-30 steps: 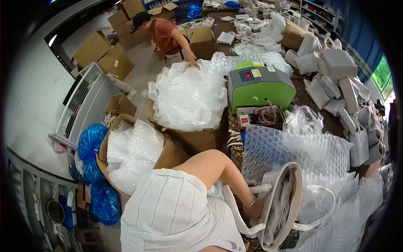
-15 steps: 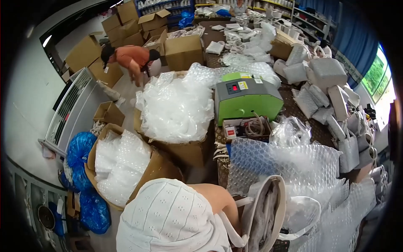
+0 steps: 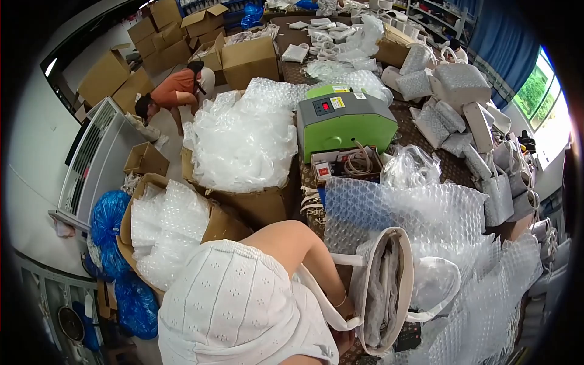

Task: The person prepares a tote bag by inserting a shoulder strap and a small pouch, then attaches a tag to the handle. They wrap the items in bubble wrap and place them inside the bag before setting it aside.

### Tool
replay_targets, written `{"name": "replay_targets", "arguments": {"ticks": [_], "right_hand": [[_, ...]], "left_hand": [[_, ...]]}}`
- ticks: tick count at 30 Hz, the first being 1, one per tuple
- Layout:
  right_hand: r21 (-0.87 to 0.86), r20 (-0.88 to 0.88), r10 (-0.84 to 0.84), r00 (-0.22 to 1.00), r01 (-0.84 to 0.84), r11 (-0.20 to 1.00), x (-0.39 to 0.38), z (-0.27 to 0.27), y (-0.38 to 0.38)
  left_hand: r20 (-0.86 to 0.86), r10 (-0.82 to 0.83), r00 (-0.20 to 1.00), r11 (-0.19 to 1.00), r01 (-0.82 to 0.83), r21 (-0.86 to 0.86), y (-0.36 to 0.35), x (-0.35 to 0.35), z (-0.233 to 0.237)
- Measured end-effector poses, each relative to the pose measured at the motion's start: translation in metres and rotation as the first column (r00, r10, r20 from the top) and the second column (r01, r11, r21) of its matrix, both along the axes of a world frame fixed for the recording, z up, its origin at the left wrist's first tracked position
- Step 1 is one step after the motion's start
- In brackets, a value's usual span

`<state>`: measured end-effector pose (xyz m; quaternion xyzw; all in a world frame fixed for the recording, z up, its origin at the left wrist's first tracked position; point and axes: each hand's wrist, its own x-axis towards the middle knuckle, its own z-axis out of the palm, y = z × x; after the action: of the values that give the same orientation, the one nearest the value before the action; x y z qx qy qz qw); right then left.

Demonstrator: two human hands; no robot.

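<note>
**Position.** The tote bag [image 3: 406, 277] lies on its side at the near end of the surface [image 3: 457, 173], close to its left edge. It rests on bubble wrap [image 3: 420, 213] with its mouth turned toward the camera.

**Hands.** My left hand [image 3: 347, 310] sits against the left rim of the bag's mouth. A white strap [image 3: 316, 299] crosses over the hand. The strap and the rim cover the fingers, so I cannot tell whether they are closed on the bag or only pressed against it. The right hand does not appear in the head view.

**Handling (judgement).**
- Weight: light. The body looks like thin cream leatherette.
- Stiffness: the rim keeps an oval shape, but the walls should flex under pressure.
- Filling: crumpled stuffing [image 3: 380, 295] fills the body and keeps it plump.
- Surface: smooth and probably easy to scuff.
- Hold points: the rim beside the strap root, or the far handle loop [image 3: 451, 291]. A strap alone would let the bag swing.

**Surroundings.** The bubble wrap is soft, clear and slippery. A hard-cased green machine [image 3: 344, 121] stands farther back on the surface. To the left of the surface, on the floor, cardboard boxes [image 3: 255, 204] hold heaps of glossy air-cushion film [image 3: 240, 143].
</note>
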<state>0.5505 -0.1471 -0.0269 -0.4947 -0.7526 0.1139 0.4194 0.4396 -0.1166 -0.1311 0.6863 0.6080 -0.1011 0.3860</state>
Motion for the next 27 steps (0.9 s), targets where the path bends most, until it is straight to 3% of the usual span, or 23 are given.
{"name": "replay_targets", "arguments": {"ticks": [3,6,7,8,10,11,12,13,14,17,18,21,22,25,26,27], "right_hand": [[0.029,0.010,0.023,1.000,-0.023,0.999,0.004,0.006,-0.003],[0.058,0.025,0.036,0.999,-0.038,0.998,0.004,0.013,-0.005],[0.072,0.028,0.040,0.999,-0.041,0.997,0.004,0.014,-0.006],[0.085,0.037,0.043,0.998,-0.046,0.995,0.004,0.016,-0.006],[0.121,0.043,0.046,0.998,-0.051,0.991,0.004,0.020,-0.007],[0.135,0.046,0.048,0.998,-0.054,0.989,0.005,0.021,-0.007],[0.151,0.048,0.054,0.997,-0.061,0.987,0.005,0.024,-0.008],[0.168,0.057,0.048,0.997,-0.057,0.984,0.007,0.025,-0.009],[0.179,0.058,0.048,0.997,-0.058,0.982,0.008,0.027,-0.009],[0.221,0.065,0.052,0.997,-0.065,0.973,0.007,0.037,-0.005],[0.231,0.064,0.054,0.996,-0.067,0.971,0.006,0.040,-0.003],[0.239,0.056,0.067,0.996,-0.078,0.968,0.005,0.051,0.002],[0.230,0.052,0.073,0.996,-0.083,0.970,0.002,0.054,0.003],[0.112,-0.055,0.131,0.990,-0.124,0.986,-0.017,0.067,0.009],[0.047,-0.111,0.155,0.982,-0.150,0.988,-0.023,0.070,0.010],[0.049,-0.110,0.154,0.982,-0.150,0.988,-0.028,0.072,0.010]], "left_hand": [[-0.040,0.126,0.991,0.991,-0.128,-0.045,-0.003,0.011,-0.011],[-0.083,0.145,0.986,0.977,-0.156,-0.142,0.016,0.029,-0.028],[-0.056,0.091,0.994,0.985,-0.098,-0.140,0.017,0.026,-0.027],[0.199,-0.385,0.901,0.923,0.369,0.113,0.022,0.001,-0.032],[0.262,-0.782,0.566,0.619,0.656,0.432,0.031,-0.033,-0.027],[0.448,-0.547,0.707,0.831,0.523,0.189,0.028,-0.046,0.004],[0.557,-0.238,0.795,0.935,0.344,-0.092,0.024,-0.052,0.039],[0.574,0.101,0.813,0.912,0.155,-0.379,0.021,-0.059,0.066],[0.566,0.110,0.817,0.917,0.136,-0.375,0.022,-0.068,0.084],[0.615,-0.135,0.777,0.961,0.253,-0.109,0.033,-0.080,0.124],[0.614,-0.140,0.776,0.963,0.252,-0.100,0.035,-0.082,0.131],[0.598,-0.217,0.771,0.971,0.109,0.211,0.039,-0.084,0.146],[0.596,-0.221,0.772,0.970,0.109,0.219,0.039,-0.083,0.149],[0.671,-0.212,0.711,0.889,-0.145,0.434,0.035,-0.081,0.153],[0.669,-0.214,0.712,0.887,-0.145,0.439,0.034,-0.082,0.154],[0.739,-0.086,0.669,0.944,-0.182,0.275,0.032,-0.083,0.155]]}}
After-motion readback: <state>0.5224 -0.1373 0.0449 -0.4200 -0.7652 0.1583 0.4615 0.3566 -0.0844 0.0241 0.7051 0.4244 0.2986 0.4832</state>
